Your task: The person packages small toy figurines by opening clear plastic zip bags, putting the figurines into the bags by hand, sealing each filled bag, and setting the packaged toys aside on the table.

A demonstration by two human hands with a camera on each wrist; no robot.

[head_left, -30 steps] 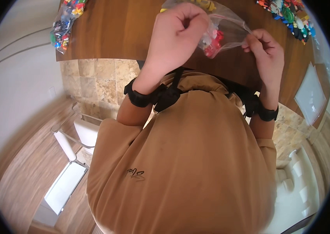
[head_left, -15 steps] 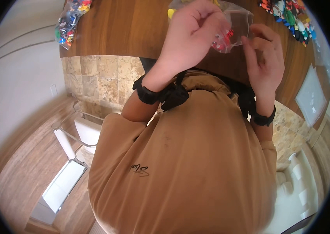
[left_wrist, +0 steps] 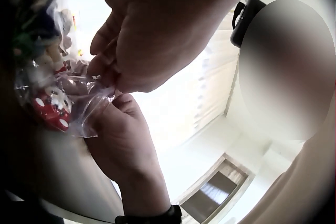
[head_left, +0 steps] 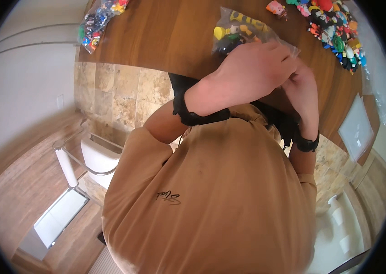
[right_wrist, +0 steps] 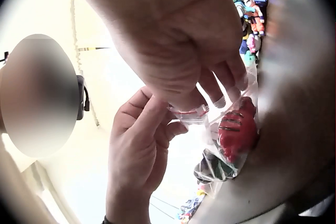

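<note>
A clear zip bag with a red, white-spotted figure inside is between both hands in the left wrist view. The left hand pinches its edge from above; the right hand holds it from below. In the right wrist view, the left hand and right hand meet at the bag's red-striped top, above a red piece. From the head camera, the left hand overlaps the right hand, hiding the red piece. Just beyond them is clear plastic with yellow and dark pieces.
On the wooden table, a bag of small figures lies at the far left. A heap of colourful figures is at the right, with a pink figure beside it. A flat clear packet sits at the right edge.
The hands have come together at the bag, the left moving right and slightly down. The right, apart from the bag half a second ago, holds it now. More of the yellow pieces shows.
</note>
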